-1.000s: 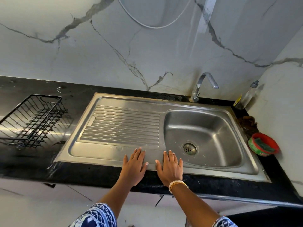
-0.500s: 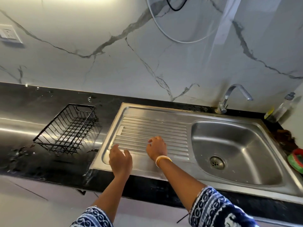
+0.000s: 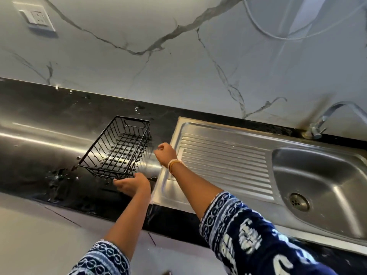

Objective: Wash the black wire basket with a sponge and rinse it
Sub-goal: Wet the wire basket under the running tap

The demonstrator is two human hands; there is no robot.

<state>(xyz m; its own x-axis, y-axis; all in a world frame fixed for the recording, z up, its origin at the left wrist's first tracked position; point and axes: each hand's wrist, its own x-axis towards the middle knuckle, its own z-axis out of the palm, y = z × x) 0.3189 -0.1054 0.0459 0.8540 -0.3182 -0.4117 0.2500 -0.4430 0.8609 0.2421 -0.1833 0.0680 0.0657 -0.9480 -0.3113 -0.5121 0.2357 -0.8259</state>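
The left hand (image 3: 133,185) is at the near right corner of the black wire basket (image 3: 117,147), fingers loosely curled; contact cannot be confirmed. The right hand (image 3: 165,153), grip loosely curled and empty, hovers just right of the basket. The basket stands upright on the black tabletop (image 3: 39,139), left of the steel sink (image 3: 228,159). The tap (image 3: 325,120) is far right.

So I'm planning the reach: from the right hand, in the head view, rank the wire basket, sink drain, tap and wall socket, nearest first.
From the right hand:
1. Wire basket, just to its left on the black counter.
2. Sink drain, to the right in the basin.
3. Tap, far right at the wall; close to the drain's distance.
4. Wall socket, up on the left wall.
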